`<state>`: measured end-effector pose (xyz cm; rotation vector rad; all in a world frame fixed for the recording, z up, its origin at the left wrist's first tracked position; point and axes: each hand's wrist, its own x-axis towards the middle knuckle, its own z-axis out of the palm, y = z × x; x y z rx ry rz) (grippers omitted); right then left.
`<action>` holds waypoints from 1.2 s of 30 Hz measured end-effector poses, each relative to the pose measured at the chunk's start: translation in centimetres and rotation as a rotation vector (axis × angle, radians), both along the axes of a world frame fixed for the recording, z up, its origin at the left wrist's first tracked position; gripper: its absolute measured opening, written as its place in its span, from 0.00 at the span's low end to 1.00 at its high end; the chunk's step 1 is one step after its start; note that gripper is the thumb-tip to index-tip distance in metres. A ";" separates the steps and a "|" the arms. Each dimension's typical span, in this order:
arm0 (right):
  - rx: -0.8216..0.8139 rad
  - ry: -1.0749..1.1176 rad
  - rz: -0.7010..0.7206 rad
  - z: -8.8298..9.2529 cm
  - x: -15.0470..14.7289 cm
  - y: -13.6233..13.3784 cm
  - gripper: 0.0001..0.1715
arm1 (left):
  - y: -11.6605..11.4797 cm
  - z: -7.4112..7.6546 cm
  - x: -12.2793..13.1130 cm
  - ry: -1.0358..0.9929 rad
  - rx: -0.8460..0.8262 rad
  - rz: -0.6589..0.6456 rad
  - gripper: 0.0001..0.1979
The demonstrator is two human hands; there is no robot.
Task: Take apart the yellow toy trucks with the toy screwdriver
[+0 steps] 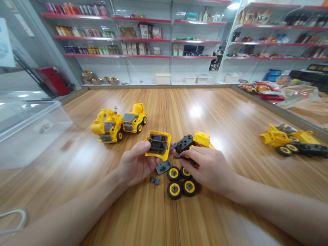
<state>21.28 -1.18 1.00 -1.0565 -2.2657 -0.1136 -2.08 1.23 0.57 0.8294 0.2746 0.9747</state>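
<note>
My left hand (138, 161) grips a yellow toy truck cab (158, 144), its hollow side with dark grey inner parts facing me. Close by on the right, my right hand (209, 167) is closed on a thin dark tool like a screwdriver (179, 157), partly hidden by the fingers. Behind that hand lie a black toy chassis (185, 143) and a yellow truck part (202, 138). Several black toy wheels with yellow hubs (175, 189) are grouped below the hands. A grey flat piece (163, 167) and small grey bits (155, 180) lie beside them.
A yellow toy excavator truck (107, 126) and a mixer truck (134, 118) stand at the back left. A partly built yellow vehicle (294, 142) lies at the right. A clear plastic bin (24, 131) is on the left, with stocked shelves (145, 38) behind the wooden table (127, 229).
</note>
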 end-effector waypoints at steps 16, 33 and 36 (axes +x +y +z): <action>0.099 0.262 0.256 0.0 0.2 -0.1 0.15 | -0.2 -0.1 0.1 0.071 0.008 -0.194 0.18; -0.016 0.138 0.133 -0.8 0.6 0.4 0.06 | -0.2 0.0 0.1 0.124 -0.011 -0.096 0.21; -0.012 0.118 0.108 -0.8 0.6 0.4 0.06 | -0.1 -0.2 0.0 0.114 0.013 -0.094 0.20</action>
